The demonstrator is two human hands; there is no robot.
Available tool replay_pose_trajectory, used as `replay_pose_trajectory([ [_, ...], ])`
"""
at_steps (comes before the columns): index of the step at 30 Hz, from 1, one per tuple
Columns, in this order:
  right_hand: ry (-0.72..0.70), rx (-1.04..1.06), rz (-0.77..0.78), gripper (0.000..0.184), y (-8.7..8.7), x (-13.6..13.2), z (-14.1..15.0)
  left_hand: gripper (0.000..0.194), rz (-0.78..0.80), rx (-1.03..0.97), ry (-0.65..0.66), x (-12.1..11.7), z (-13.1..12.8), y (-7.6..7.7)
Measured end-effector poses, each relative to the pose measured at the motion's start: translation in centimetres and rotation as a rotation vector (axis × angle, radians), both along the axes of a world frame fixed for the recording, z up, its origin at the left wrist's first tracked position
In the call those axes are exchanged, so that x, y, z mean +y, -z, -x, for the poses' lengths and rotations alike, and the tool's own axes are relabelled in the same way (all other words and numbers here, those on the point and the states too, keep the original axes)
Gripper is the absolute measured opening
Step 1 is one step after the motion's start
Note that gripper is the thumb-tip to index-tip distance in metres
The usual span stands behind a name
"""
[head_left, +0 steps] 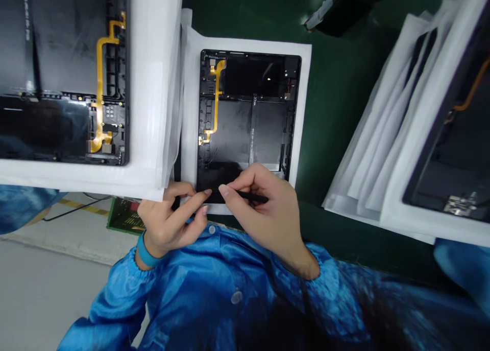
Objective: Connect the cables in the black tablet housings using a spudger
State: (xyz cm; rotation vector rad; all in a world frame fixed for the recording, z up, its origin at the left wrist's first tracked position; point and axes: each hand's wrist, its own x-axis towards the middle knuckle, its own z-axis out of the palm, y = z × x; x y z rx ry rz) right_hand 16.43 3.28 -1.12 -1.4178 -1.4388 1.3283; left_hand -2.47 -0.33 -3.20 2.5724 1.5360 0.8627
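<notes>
While my right hand (264, 208) pinches a thin black tool (250, 196) at the near edge of the opened tablet (247, 116) on its white sheet (304, 85), my left hand (172, 220) presses fingertips together beside it; work appears underway, back cover still off.

Green bench mat (337, 100) under white foam sheets (245, 47), each bearing an opened tablet (247, 116).

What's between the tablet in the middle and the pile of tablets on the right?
Only bare green mat lies between the middle tablet on its white foam and the right pile, in the head view.
</notes>
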Motion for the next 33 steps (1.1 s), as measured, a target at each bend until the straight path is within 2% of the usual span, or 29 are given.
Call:
replay_pose_trajectory([
  [7, -0.001, -0.004, -0.007, 0.019, -0.1, -0.1, 0.0, 0.033, -0.081, 0.035, 0.055, 0.1, 0.4, 1.1],
  [12, 0.003, -0.044, 0.011, 0.019, -0.3, 0.0, 0.1, 0.035, -0.074, 0.059, 0.071, 0.0, 0.6, 1.0],
  [17, -0.089, -0.083, 0.006, 0.021, -0.3, 0.2, 0.3, 0.03, -0.095, 0.054, 0.074, 0.1, 0.7, 1.1],
  [26, -0.099, -0.098, -0.006, 0.022, -0.2, 0.1, 0.4, 0.028, -0.163, 0.052, 0.08, 0.4, 0.6, 1.3],
  [33, -0.1, -0.225, -0.044, 0.02, -0.2, 0.2, 0.9, 0.027, -0.154, 0.05, 0.06, 0.3, 0.6, 1.3],
])
